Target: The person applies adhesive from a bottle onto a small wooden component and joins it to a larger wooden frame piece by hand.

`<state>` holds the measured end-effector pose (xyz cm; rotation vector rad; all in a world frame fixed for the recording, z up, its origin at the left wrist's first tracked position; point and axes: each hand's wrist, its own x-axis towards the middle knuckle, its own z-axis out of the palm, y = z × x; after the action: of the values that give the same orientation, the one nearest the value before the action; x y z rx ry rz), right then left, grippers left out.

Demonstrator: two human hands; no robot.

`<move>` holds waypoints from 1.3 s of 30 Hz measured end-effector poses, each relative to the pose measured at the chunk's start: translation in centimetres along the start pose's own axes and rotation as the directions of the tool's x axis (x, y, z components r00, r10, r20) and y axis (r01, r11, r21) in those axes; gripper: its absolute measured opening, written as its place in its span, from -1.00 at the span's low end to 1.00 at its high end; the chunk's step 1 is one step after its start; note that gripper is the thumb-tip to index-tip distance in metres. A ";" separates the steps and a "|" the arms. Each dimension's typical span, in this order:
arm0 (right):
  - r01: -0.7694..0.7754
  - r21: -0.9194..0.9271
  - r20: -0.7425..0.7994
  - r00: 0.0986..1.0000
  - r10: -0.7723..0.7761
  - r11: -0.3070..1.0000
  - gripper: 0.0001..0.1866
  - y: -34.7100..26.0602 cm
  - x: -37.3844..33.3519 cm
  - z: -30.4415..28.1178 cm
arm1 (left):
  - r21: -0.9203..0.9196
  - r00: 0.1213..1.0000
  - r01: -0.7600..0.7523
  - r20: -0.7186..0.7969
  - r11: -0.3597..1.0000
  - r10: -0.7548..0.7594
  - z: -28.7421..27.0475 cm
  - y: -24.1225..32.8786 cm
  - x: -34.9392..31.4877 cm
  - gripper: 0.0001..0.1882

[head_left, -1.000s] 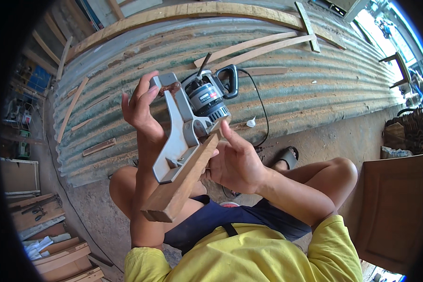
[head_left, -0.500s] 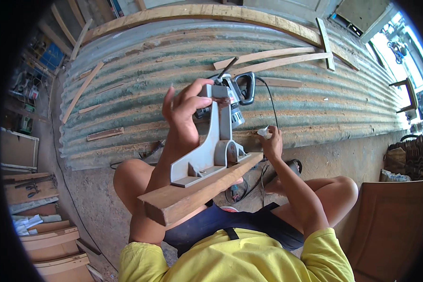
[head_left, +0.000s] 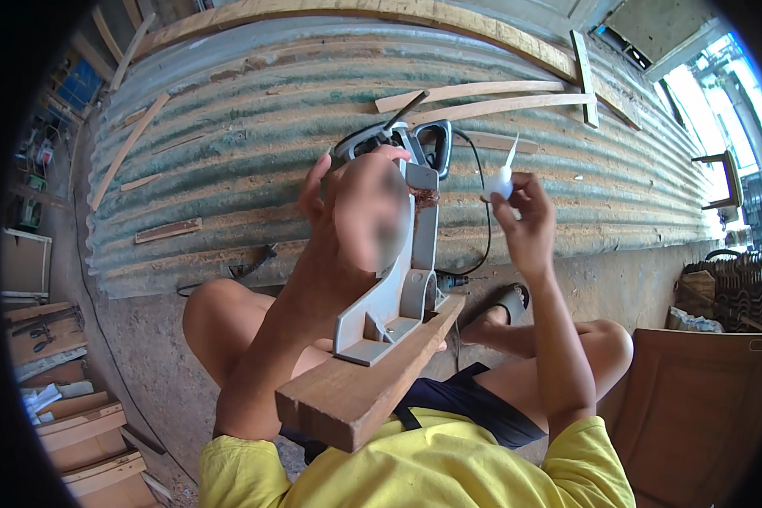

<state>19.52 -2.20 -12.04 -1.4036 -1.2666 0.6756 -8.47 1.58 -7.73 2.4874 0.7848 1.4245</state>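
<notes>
In front of me, my left hand (head_left: pixel 313 245) is closed round the upper part of a grey metal bracket (head_left: pixel 379 334); a blurred patch hides part of that grip. The bracket's foot rests on a thick brown wooden block (head_left: pixel 347 398), which tilts up away from me over my lap. My right hand (head_left: pixel 529 224), raised to the right, pinches a small white glue bottle (head_left: pixel 501 183) with its thin pointed nozzle upward. Behind the bracket, a power tool with a black loop handle (head_left: pixel 434 148) lies on the corrugated sheet, partly hidden.
A rusty corrugated metal sheet (head_left: pixel 254 144) lies ahead, scattered with sawdust and thin wooden strips (head_left: pixel 499 108). A black cable (head_left: pixel 488 212) runs down from the tool. A wooden panel (head_left: pixel 711 398) stands at the right, and stacked boards (head_left: pixel 85 432) lie at the left.
The glue bottle has come up and right in my right hand, its nozzle now pointing upward. My left hand has turned, and the bracket and block have shifted slightly right and toward me.
</notes>
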 end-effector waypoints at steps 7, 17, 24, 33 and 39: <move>0.076 0.097 0.079 0.993 -0.084 0.992 -0.75 -9.8 -0.6 -4.0 | -0.150 1.000 -0.022 -0.003 0.988 0.022 2.2 -2.6 -2.2 -0.44; 0.197 0.270 0.003 0.979 -0.205 0.942 -0.66 -12.1 -2.0 -6.1 | -0.018 0.991 0.105 0.088 0.994 -0.103 -1.1 3.2 1.1 -0.76; 0.272 0.149 -0.010 0.962 -0.273 0.951 -0.65 -13.8 -3.1 -5.6 | -0.015 0.943 0.175 0.291 0.984 -0.163 -3.3 4.8 1.6 -0.62; 0.382 0.087 0.004 0.923 -0.384 0.920 -0.65 -14.1 -2.8 -4.9 | -0.014 0.947 0.148 0.291 0.989 -0.137 -3.3 5.3 2.0 -0.64; 0.376 0.067 0.005 0.926 -0.378 0.924 -0.65 -14.1 -2.9 -4.8 | -0.021 0.946 0.156 0.291 0.987 -0.144 -3.2 5.5 2.1 -0.65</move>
<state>18.50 -8.49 1.67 -1.0593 -1.4646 0.4590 -8.38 -2.32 -2.31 2.4636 0.8495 0.9868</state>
